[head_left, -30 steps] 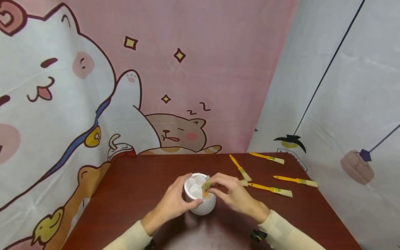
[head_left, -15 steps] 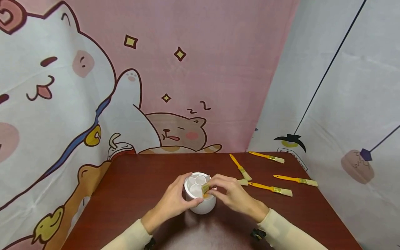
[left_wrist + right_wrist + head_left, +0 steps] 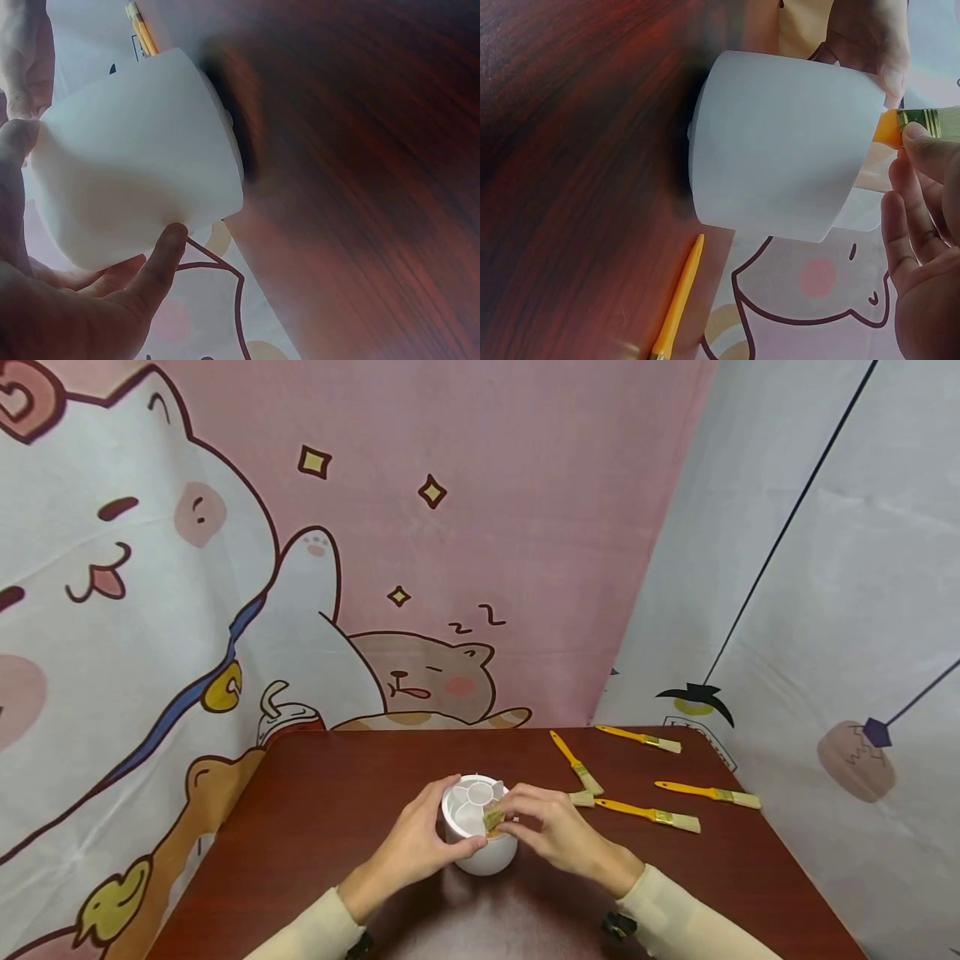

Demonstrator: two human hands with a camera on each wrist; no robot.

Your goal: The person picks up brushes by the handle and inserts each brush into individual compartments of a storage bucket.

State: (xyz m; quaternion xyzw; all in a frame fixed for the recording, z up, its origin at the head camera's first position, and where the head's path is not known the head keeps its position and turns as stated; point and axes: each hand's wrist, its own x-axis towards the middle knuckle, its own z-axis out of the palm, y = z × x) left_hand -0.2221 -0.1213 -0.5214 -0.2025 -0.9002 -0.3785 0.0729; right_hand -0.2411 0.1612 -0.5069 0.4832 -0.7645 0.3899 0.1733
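Observation:
A white round organizer (image 3: 487, 862) with divided compartments stands upright on the table. My left hand (image 3: 420, 839) grips it from the left, thumb at the near side and fingers round the far side. At its right rim my right hand (image 3: 555, 831) pinches a flat paintbrush (image 3: 887, 130) by the metal band, bristles upward. The brush's yellow handle goes down past the rim into a right-hand compartment, its lower part hidden by the wall. In the left wrist view the organizer's smooth side (image 3: 142, 157) fills the middle.
Several yellow-handled paintbrushes lie to the right: one paintbrush (image 3: 637, 738) at the back edge, one (image 3: 576, 763) angled behind my right hand, others (image 3: 648, 814) further right. Another brush's bristles (image 3: 582, 798) show beside my right hand. Printed cloth (image 3: 525, 527) hangs behind the dark red table (image 3: 345, 793).
The paintbrush in my right hand has sunk slightly lower into the organizer, and the right fingers have come down with it. My left hand stays in place on the organizer.

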